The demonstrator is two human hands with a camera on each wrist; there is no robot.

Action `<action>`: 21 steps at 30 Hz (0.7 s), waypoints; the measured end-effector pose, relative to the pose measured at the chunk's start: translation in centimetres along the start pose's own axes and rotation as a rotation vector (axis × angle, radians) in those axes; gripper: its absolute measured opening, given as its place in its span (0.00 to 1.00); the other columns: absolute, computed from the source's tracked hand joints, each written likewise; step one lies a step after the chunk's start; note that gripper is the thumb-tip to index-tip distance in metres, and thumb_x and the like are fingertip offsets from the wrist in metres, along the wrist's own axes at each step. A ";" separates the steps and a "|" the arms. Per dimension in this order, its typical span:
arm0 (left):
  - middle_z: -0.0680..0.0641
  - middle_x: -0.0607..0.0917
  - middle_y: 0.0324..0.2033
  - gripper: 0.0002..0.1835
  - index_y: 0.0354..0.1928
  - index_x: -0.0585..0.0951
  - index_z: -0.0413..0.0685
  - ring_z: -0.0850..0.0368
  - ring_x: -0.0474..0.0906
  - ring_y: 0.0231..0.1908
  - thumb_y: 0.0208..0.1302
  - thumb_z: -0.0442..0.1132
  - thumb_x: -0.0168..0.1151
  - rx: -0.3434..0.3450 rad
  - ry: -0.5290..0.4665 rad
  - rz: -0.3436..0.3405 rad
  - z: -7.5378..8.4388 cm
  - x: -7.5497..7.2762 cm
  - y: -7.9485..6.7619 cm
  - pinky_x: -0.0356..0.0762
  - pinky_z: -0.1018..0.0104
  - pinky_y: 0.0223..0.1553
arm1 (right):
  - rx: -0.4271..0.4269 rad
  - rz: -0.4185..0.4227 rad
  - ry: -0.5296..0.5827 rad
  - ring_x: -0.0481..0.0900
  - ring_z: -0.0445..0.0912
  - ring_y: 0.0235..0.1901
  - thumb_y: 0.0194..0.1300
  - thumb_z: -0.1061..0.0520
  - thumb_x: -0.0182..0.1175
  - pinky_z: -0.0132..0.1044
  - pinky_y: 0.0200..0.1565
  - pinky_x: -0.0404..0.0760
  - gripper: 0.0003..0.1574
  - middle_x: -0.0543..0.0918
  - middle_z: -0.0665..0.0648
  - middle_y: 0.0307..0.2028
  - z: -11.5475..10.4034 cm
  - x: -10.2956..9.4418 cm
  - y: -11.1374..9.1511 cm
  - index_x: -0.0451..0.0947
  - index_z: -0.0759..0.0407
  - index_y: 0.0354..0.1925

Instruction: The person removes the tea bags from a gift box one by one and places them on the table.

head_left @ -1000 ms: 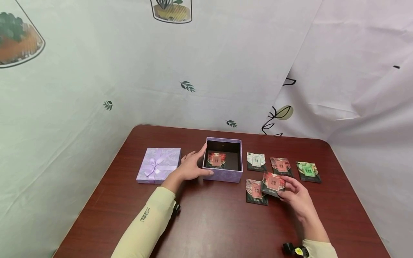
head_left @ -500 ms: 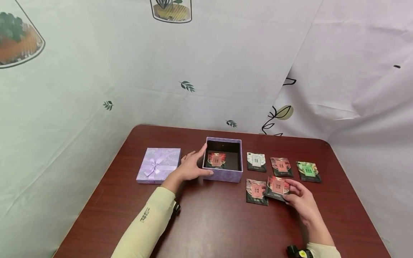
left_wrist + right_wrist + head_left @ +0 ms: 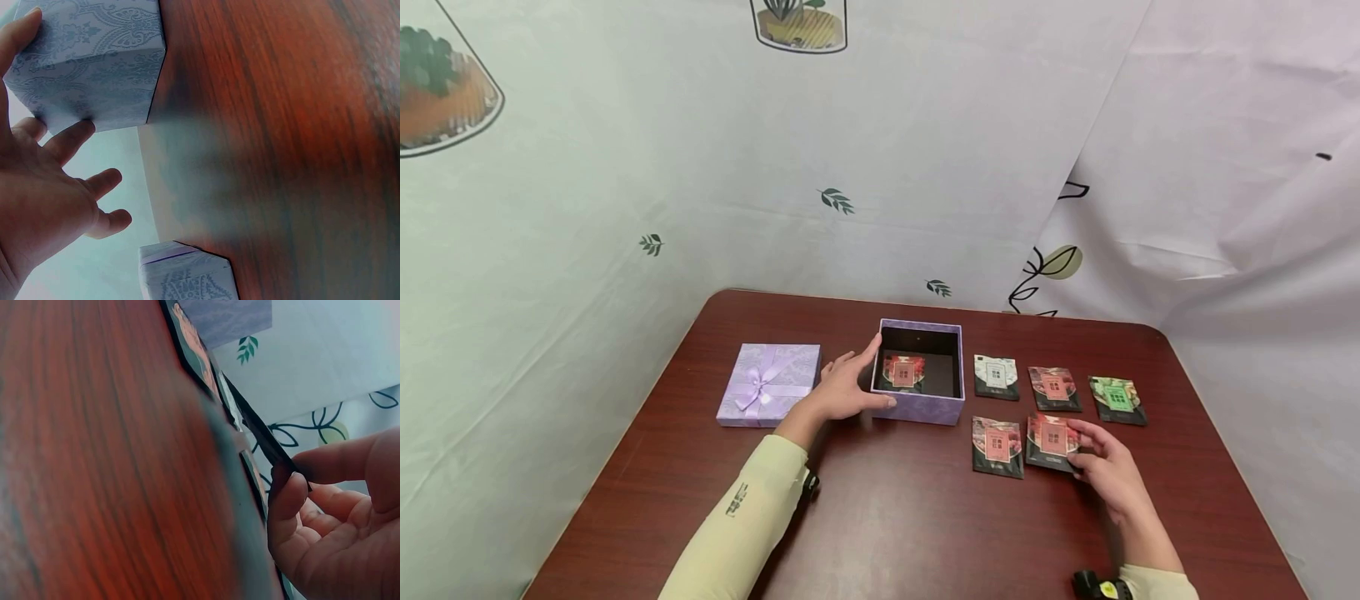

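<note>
My right hand (image 3: 1112, 475) pinches the right edge of a black-and-red tea sachet (image 3: 1051, 442); the right wrist view shows this sachet (image 3: 262, 434) tilted, edge-on between thumb and fingers. Just left of it lies another red-labelled sachet (image 3: 997, 446). My left hand (image 3: 847, 386) rests, fingers spread, against the left corner of a lidless purple gift box (image 3: 917, 408), thumb along its front wall. In the left wrist view the fingers (image 3: 69, 142) touch the patterned side of the box (image 3: 100, 75). Inside the box lies one red sachet (image 3: 903, 373).
A purple lid (image 3: 769, 385) with a ribbon bow sits left of the left hand. Behind the held sachet lie a white sachet (image 3: 996, 377), a red sachet (image 3: 1054, 389) and a green sachet (image 3: 1117, 400). The brown table (image 3: 925, 525) ends near a hanging cloth (image 3: 880, 167).
My right hand has moved right and a little toward me with the held sachet, which has come down beside the front-row sachet. The left hand and box have stayed put.
</note>
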State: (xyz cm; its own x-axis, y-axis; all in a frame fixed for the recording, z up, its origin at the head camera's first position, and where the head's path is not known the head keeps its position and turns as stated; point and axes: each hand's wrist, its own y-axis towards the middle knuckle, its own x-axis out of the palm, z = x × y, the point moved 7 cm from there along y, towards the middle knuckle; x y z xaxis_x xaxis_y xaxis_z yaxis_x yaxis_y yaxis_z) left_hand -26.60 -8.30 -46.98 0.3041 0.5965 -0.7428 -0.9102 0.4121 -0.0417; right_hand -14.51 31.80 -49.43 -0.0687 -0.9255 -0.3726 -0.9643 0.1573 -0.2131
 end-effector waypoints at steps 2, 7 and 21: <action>0.52 0.62 0.74 0.62 0.81 0.43 0.67 0.38 0.49 0.73 0.52 0.63 0.74 0.001 -0.001 0.001 0.0 0.0 0.0 0.40 0.33 0.66 | 0.004 -0.001 -0.019 0.76 0.43 0.34 0.65 0.72 0.56 0.38 0.32 0.80 0.35 0.74 0.68 0.52 0.1 -0.1 0.0 0.64 0.68 0.69; 0.52 0.62 0.74 0.62 0.81 0.43 0.67 0.38 0.49 0.73 0.52 0.63 0.74 -0.002 0.000 -0.002 0.0 0.0 0.0 0.41 0.34 0.66 | 0.011 0.003 -0.119 0.75 0.45 0.34 0.66 0.70 0.55 0.37 0.32 0.80 0.33 0.73 0.68 0.50 0.4 -0.3 0.0 0.66 0.69 0.69; 0.52 0.61 0.74 0.62 0.81 0.42 0.69 0.38 0.48 0.73 0.52 0.65 0.73 0.000 -0.013 -0.009 0.0 -0.1 0.0 0.40 0.32 0.66 | -0.109 0.052 -0.443 0.76 0.57 0.42 0.66 0.64 0.61 0.46 0.40 0.73 0.27 0.77 0.76 0.55 -0.3 -0.2 0.1 0.74 0.73 0.62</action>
State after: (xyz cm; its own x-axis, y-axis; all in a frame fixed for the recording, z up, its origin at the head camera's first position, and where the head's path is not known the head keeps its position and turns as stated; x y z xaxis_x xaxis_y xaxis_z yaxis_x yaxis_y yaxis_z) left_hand -26.61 -8.33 -46.90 0.3163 0.6016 -0.7335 -0.9073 0.4176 -0.0487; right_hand -14.69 31.85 -49.07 -0.0250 -0.6769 -0.7356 -0.9853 0.1411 -0.0964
